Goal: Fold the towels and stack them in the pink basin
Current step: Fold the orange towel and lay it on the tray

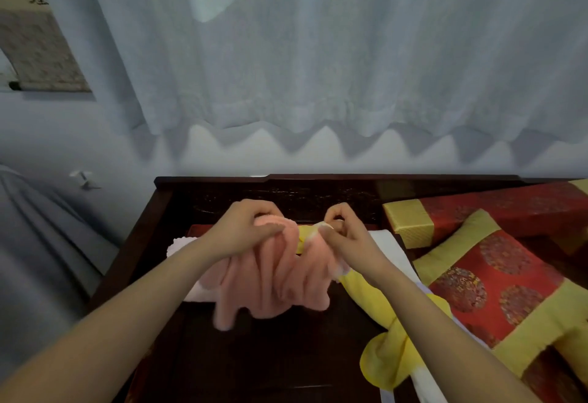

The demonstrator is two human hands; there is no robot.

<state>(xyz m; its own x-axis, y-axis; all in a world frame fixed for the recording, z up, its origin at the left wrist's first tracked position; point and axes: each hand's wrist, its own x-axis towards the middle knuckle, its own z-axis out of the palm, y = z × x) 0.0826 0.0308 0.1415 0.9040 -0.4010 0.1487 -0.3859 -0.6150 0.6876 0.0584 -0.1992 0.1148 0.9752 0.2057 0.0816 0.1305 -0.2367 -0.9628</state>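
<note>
Dark wooden table; left hand, right hand grip bunched pink towel.

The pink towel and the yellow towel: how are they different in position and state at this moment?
The pink towel is lifted, gripped at its top edge by the left hand and right hand, hanging in loose folds. The yellow towel lies crumpled on the dark wooden table, mostly under the right forearm. Both are unfolded.
</note>
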